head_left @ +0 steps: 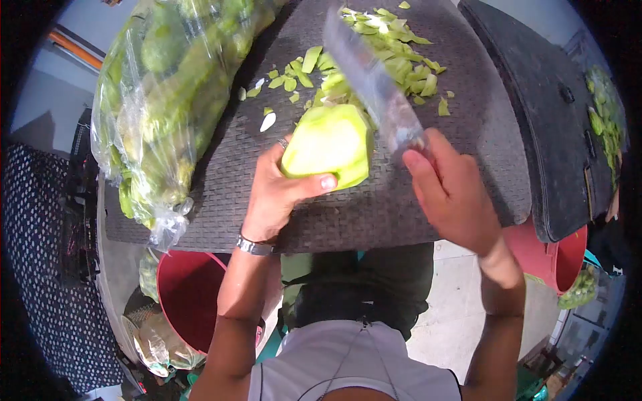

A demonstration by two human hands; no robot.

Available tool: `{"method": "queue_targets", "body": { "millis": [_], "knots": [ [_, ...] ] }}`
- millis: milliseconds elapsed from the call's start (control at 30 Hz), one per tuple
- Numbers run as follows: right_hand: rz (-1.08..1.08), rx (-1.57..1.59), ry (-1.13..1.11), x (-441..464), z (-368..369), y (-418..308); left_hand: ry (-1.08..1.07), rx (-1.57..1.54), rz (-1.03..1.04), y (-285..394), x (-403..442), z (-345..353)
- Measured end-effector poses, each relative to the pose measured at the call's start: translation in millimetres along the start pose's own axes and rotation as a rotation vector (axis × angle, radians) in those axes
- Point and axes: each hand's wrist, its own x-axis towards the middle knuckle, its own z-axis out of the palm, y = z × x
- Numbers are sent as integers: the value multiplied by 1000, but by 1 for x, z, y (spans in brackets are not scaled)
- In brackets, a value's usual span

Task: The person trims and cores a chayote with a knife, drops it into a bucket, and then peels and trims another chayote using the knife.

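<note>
My left hand [277, 190] is closed round a large green fruit [328, 147], its thumb across the near side. Most of the fruit's skin is off, showing pale yellow-green flesh, with greener patches near the bottom. In my right hand [458, 194] is a knife [381, 83] with a long, broad blade, blurred by motion. The blade points up and to the left, just right of the fruit; I cannot tell whether they touch. Behind both lies a heap of green peelings [401, 63] on the dark woven-pattern tabletop [267, 220].
On the left of the table lies a clear plastic bag [174, 87] full of green fruits. A black panel [528, 120] stands along the right edge. Below are a red tub [190, 301] at left and another red container [568, 260] at right.
</note>
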Motion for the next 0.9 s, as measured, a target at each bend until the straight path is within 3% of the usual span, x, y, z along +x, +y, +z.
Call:
{"method": "queue_targets", "body": {
  "millis": [100, 200, 533, 633, 900],
  "knots": [
    [35, 284, 161, 1, 14, 0, 104, -46, -51, -18, -4, -3],
    [210, 248, 25, -16, 12, -23, -32, -323, -51, -29, -6, -13],
    [88, 412, 38, -46, 41, -40, -116, -371, -41, -33, -14, -10],
    [56, 403, 61, -50, 46, -39, -130, -530, -35, -35, -15, -6],
    [77, 349, 43, -50, 48, -36, -61, -370, -17, -33, -15, -2]
  ]
}}
